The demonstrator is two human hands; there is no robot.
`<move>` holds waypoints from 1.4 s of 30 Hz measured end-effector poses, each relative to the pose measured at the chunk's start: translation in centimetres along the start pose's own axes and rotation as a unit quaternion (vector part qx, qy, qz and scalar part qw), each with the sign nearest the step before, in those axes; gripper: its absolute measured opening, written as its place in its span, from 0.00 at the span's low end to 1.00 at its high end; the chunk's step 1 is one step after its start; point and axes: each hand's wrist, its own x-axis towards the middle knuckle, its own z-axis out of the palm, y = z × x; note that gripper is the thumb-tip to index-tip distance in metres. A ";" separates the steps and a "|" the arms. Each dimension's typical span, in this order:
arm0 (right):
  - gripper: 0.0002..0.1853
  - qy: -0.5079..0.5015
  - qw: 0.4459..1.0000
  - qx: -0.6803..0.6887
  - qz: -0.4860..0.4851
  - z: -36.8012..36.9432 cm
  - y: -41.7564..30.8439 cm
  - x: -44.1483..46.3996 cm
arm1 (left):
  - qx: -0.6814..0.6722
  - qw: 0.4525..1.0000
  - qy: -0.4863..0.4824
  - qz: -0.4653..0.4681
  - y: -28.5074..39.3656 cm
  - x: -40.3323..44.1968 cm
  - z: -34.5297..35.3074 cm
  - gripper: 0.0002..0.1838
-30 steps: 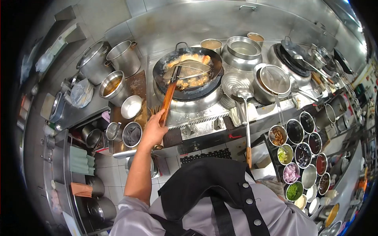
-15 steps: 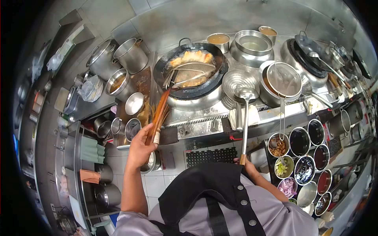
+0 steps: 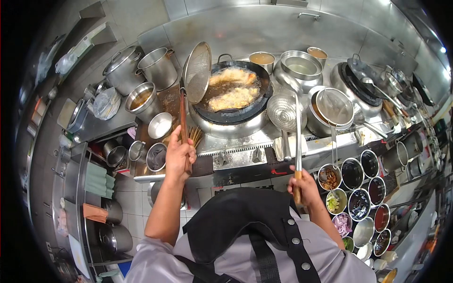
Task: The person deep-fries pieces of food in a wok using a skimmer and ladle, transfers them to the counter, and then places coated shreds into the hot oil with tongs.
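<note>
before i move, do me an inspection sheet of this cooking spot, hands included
Surface: steel stovetop, shiny, part covered by the wok.
Job's things: golden food in oil inside the wok; a strainer raised at the wok's left side; a ladle.
Clutter: holed scoop right of the wok; sieve over a pot; bundle of sticks near the left hand.
Hands: left closed on the strainer handle, right hand on the ladle handle.
Cables: nothing seen.
Surroundings: steel wall behind; ingredient bowls at lower right.
</note>
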 end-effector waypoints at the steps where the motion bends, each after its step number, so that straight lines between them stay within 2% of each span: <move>1: 0.27 0.008 0.999 -0.045 0.023 0.8 -1.4 0.8 | -0.023 1.000 -0.006 -0.001 -0.2 0.4 -0.2 0.42; 4: 0.28 0.060 0.967 -0.239 -0.069 4.7 -5.2 3.2 | -0.068 0.997 -0.011 -0.032 -0.3 1.3 -0.6 0.42; 6: 0.29 0.056 0.962 -0.254 -0.077 6.6 -6.0 4.8 | -0.093 0.994 -0.011 -0.048 -0.3 2.0 -1.1 0.39; 8: 0.31 0.050 0.958 -0.270 -0.082 8.0 -6.3 6.4 | -0.160 0.981 -0.014 -0.110 -0.1 2.6 -1.4 0.35; 10: 0.39 0.044 0.946 -0.312 -0.076 8.7 -6.3 8.0 | -0.166 0.977 -0.026 -0.132 0.2 3.0 -1.4 0.32; 14: 0.39 0.054 0.945 -0.314 -0.078 9.4 -5.1 10.5 | -0.190 0.960 -0.063 -0.195 0.4 3.7 -1.1 0.27; 18: 0.39 0.071 0.945 -0.312 -0.068 11.2 -2.6 11.3 | -0.205 0.943 -0.122 -0.231 0.5 4.9 -0.7 0.26; 20: 0.39 0.052 0.967 -0.244 -0.041 12.7 -1.2 11.0 | -0.238 0.923 -0.130 -0.273 1.0 4.7 0.6 0.25; 21: 0.37 0.017 0.984 -0.172 -0.034 13.2 -0.6 11.2 | -0.302 0.878 -0.143 -0.343 0.3 5.8 0.3 0.24; 22: 0.37 0.016 0.984 -0.173 -0.034 13.3 -1.0 11.1 | -0.303 0.878 -0.143 -0.342 0.7 5.8 0.6 0.24; 23: 0.36 -0.030 0.999 -0.043 -0.008 13.3 -1.5 11.1 | -0.343 0.855 -0.132 -0.367 1.1 5.7 1.1 0.23; 25: 0.32 -0.105 0.977 0.185 0.023 12.9 -2.2 10.7 | -0.392 0.823 -0.136 -0.389 1.4 6.0 1.0 0.22; 26: 0.32 -0.106 0.977 0.184 0.023 12.9 -2.3 10.5 | -0.393 0.823 -0.136 -0.388 1.4 6.2 0.7 0.22; 28: 0.29 -0.069 0.996 0.059 -0.023 13.0 -2.6 10.0 | -0.366 0.839 -0.142 -0.376 1.7 6.5 0.3 0.28; 29: 0.30 -0.044 0.997 -0.046 -0.042 13.2 -2.9 9.7 | -0.367 0.839 -0.141 -0.376 2.0 6.5 0.3 0.28; 30: 0.30 -0.044 0.997 -0.046 -0.040 13.2 -3.0 9.5 | -0.351 0.847 -0.140 -0.375 2.3 6.6 0.3 0.28; 32: 0.31 -0.012 0.986 -0.160 -0.053 13.1 -3.4 9.3 | -0.335 0.854 -0.140 -0.373 2.5 6.8 0.0 0.29; 35: 0.31 0.010 0.982 -0.185 -0.032 13.3 -3.4 8.7 | -0.378 0.832 -0.143 -0.380 2.6 7.2 -0.4 0.29; 40: 0.29 -0.020 0.996 -0.088 0.002 14.8 -3.1 7.6 | -0.336 0.857 -0.124 -0.370 2.9 7.0 1.1 0.29; 42: 0.29 -0.093 0.979 0.175 0.042 14.5 -3.8 7.8 | -0.351 0.851 -0.120 -0.371 3.0 7.1 1.7 0.30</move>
